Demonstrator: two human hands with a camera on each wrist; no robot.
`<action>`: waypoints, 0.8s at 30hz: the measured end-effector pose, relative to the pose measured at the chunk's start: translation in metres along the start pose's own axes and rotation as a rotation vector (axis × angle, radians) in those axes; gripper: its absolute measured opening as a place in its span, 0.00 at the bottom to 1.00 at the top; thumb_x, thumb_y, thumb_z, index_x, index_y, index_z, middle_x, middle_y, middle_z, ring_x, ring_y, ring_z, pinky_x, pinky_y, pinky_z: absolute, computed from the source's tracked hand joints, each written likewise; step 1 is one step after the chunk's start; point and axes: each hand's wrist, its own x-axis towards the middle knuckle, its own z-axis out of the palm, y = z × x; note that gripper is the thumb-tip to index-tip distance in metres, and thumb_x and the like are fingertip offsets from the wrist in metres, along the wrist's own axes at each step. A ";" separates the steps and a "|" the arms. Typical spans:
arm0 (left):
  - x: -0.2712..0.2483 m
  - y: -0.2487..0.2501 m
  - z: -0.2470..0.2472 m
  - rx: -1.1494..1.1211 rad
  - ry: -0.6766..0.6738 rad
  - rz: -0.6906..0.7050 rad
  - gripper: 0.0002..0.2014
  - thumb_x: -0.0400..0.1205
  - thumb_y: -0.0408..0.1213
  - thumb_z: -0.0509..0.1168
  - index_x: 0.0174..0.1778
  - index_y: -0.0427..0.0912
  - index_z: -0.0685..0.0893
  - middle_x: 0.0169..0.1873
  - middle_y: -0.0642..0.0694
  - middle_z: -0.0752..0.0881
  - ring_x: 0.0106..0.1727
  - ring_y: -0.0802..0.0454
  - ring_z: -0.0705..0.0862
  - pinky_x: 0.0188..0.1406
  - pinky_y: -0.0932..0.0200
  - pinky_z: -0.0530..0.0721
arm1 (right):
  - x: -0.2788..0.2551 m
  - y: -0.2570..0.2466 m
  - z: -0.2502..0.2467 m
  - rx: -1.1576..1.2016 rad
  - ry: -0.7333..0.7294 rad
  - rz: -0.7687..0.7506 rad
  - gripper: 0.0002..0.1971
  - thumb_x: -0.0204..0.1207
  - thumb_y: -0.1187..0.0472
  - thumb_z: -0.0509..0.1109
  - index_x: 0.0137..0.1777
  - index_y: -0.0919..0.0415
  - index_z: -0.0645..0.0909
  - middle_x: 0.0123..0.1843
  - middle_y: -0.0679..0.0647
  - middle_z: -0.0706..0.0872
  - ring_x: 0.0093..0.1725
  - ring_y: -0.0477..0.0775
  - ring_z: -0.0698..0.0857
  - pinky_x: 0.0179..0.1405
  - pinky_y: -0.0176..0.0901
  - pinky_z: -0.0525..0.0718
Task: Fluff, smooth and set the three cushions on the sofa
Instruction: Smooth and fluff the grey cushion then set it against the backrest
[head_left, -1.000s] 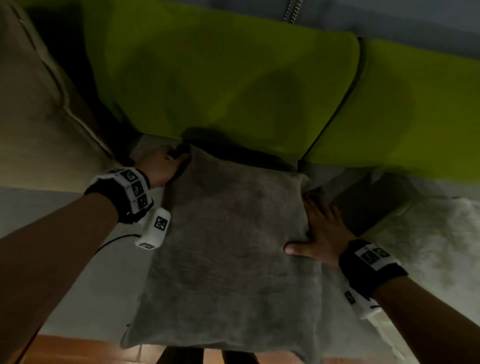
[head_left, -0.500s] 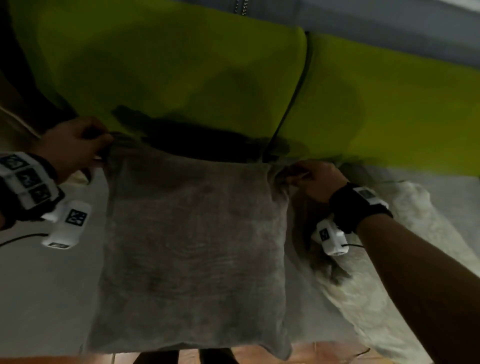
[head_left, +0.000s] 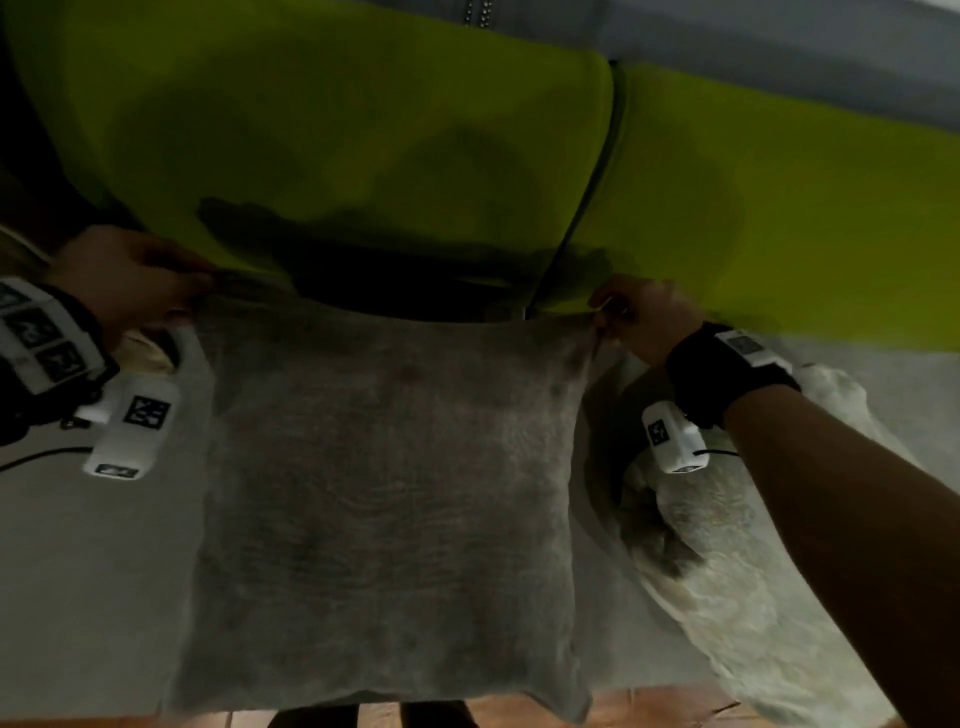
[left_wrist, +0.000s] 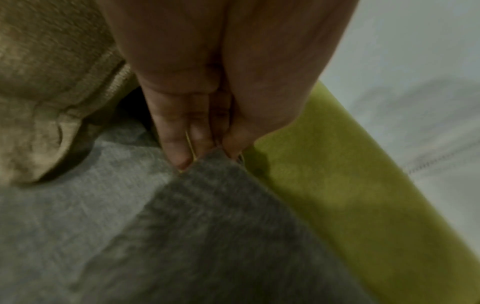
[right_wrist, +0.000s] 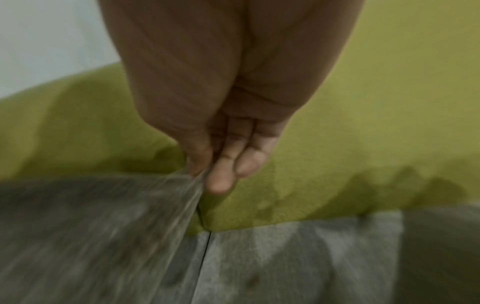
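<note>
We see the grey cushion (head_left: 389, 499) stretched flat in front of us over the sofa seat (head_left: 78, 561), its far edge close to the green backrest (head_left: 363, 130). The left hand (head_left: 124, 280) pinches the far left corner — thumb and fingertips (left_wrist: 179, 152) closed tight on the fabric. The right hand (head_left: 644, 322) pinches the far right corner the same way, fingers (right_wrist: 223, 174) curled on a thin fold of cloth. Whether the cushion rests on the seat or hangs just above it, we cannot tell. A beige cushion (left_wrist: 44, 86) sits left — a pale fluffy one (head_left: 737, 587) lies right, beside the grey one.
</note>
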 end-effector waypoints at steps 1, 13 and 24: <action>0.000 0.001 0.000 0.155 0.032 0.046 0.05 0.80 0.41 0.74 0.50 0.49 0.89 0.51 0.38 0.90 0.52 0.39 0.90 0.53 0.43 0.90 | 0.003 -0.004 0.002 -0.091 -0.025 -0.004 0.14 0.85 0.65 0.63 0.67 0.54 0.82 0.52 0.58 0.91 0.53 0.63 0.89 0.46 0.49 0.84; -0.118 -0.019 0.035 0.696 -0.333 0.793 0.48 0.75 0.77 0.53 0.89 0.57 0.51 0.89 0.46 0.45 0.88 0.40 0.48 0.85 0.44 0.51 | -0.106 -0.066 0.069 -0.236 0.012 -0.738 0.39 0.84 0.29 0.51 0.89 0.50 0.58 0.92 0.59 0.54 0.90 0.67 0.52 0.84 0.76 0.54; -0.084 -0.073 0.074 0.795 -0.533 0.448 0.60 0.62 0.88 0.49 0.81 0.67 0.25 0.85 0.50 0.29 0.88 0.45 0.34 0.86 0.39 0.50 | -0.058 -0.037 0.143 -0.120 -0.310 -0.407 0.46 0.66 0.13 0.37 0.80 0.25 0.22 0.90 0.55 0.27 0.90 0.66 0.40 0.87 0.68 0.45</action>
